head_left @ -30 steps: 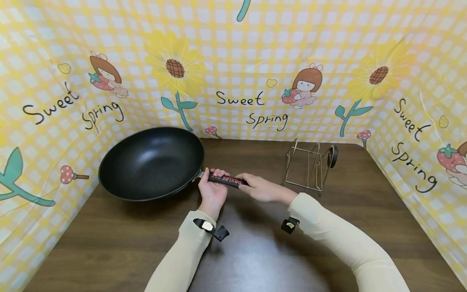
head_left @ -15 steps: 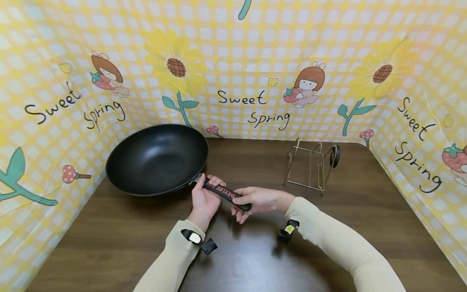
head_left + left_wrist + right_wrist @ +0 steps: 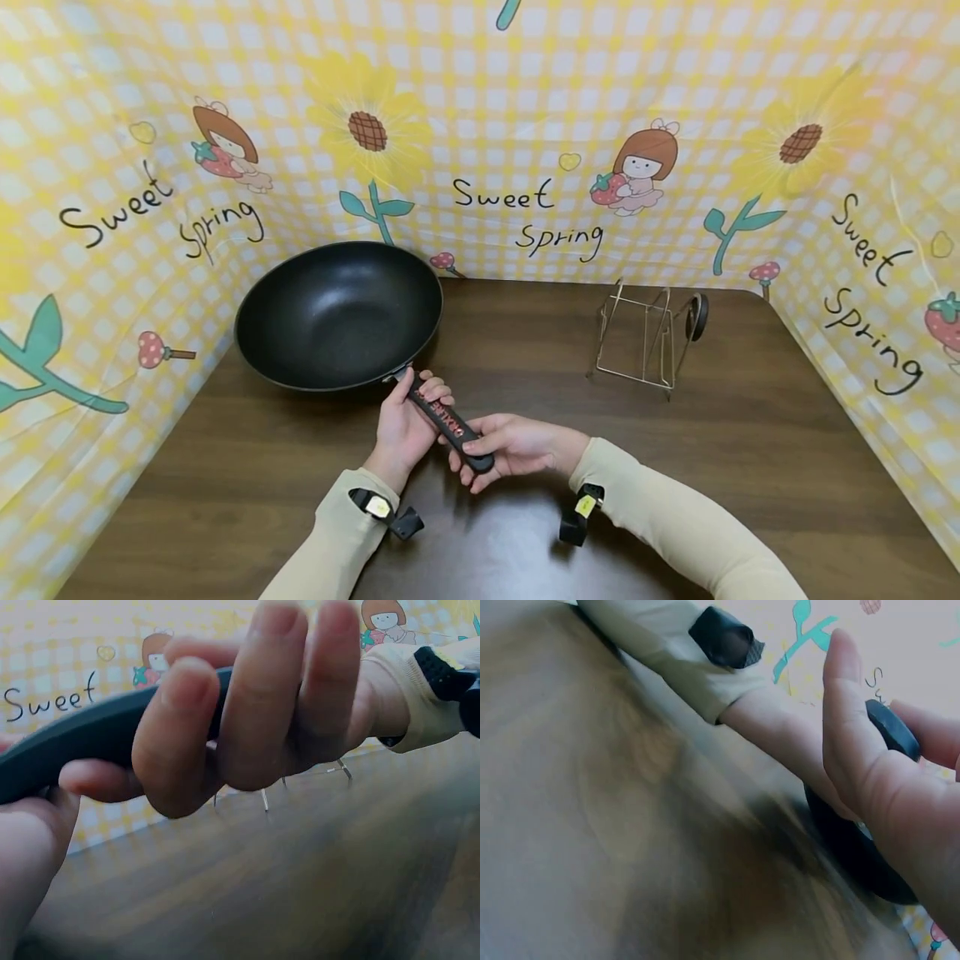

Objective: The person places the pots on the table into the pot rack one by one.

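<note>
A black wok (image 3: 337, 315) sits at the back left of the brown table (image 3: 750, 467). Its black handle (image 3: 448, 425), lettered in red, points toward me. My left hand (image 3: 423, 400) grips the handle close to the pan. My right hand (image 3: 476, 454) is wrapped round the handle's end. In the left wrist view the right hand's fingers (image 3: 255, 712) curl over the dark handle (image 3: 82, 742). In the right wrist view the thumb (image 3: 847, 735) lies beside the handle's rounded end (image 3: 891, 727), and the left sleeve (image 3: 667, 645) crosses above.
A wire rack (image 3: 645, 342) with a small black knob (image 3: 697, 315) stands at the back right of the table. A yellow checked backdrop (image 3: 525, 100) with flowers and lettering walls in the table on three sides.
The handle's end has swung toward me, from nearly sideways to diagonal, and the wok has shifted a little right and back. Both hands kept their grip and came closer to my body.
</note>
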Available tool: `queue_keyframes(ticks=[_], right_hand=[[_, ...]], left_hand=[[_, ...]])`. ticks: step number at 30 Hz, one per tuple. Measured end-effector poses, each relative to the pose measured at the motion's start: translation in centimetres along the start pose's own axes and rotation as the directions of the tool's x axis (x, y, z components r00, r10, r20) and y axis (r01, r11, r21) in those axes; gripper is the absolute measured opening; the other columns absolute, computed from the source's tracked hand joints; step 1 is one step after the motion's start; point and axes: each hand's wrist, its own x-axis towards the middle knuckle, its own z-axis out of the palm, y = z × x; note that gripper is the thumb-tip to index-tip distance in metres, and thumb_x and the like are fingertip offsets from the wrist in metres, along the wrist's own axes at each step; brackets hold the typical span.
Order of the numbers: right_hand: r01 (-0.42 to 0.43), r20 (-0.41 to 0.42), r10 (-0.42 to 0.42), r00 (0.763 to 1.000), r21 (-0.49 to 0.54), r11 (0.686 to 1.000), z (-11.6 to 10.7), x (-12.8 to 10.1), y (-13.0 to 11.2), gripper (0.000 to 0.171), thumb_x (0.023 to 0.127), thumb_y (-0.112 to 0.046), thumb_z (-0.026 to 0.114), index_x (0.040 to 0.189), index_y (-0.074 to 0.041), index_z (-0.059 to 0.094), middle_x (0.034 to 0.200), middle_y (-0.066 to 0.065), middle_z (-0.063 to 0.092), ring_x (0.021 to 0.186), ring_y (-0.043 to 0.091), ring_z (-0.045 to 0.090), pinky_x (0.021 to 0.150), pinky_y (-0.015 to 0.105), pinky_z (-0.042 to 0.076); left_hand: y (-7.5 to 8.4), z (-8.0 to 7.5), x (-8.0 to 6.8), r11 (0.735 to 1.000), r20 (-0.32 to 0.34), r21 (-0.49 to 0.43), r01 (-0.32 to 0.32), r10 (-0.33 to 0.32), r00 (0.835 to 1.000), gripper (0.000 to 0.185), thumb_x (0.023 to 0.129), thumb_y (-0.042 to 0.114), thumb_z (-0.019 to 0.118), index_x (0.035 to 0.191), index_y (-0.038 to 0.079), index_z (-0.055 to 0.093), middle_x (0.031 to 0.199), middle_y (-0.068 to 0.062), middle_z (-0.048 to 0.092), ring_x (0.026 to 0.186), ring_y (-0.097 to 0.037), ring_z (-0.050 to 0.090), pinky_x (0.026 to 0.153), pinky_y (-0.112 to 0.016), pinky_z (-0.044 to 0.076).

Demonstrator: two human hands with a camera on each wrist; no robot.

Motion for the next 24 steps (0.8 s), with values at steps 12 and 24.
queue_keyframes(ticks=[12,24], right_hand=[[0.114,0.027,-0.114,0.993,0.004,0.993,1.2,0.7,0.5,0.022,0.105,0.002,0.032,0.126,0.001,0.04,0.1,0.004,0.057,0.079,0.011,0.058,0.077,0.029,0.054],[0.157,0.054,-0.162,0.985,0.083,0.984,1.7,0.9,0.6,0.023,0.105,0.002,0.028,0.124,0.0,0.041,0.097,0.005,0.051,0.074,0.011,0.048,0.07,0.025,0.047]], left_hand=[[0.6,-1.3,-0.7,0.991,0.211,-0.119,0.053,-0.027,0.977,0.042,0.11,0.036,0.017,0.114,0.003,0.043,0.092,-0.009,0.048,0.087,-0.023,0.048,0.089,-0.037,0.039],[-0.1,-2.3,-1.5,0.962,0.306,-0.27,0.029,0.057,0.95,0.049,0.107,0.025,0.029,0.145,-0.006,0.031,0.119,-0.02,0.044,0.111,-0.033,0.044,0.108,-0.044,0.028]])
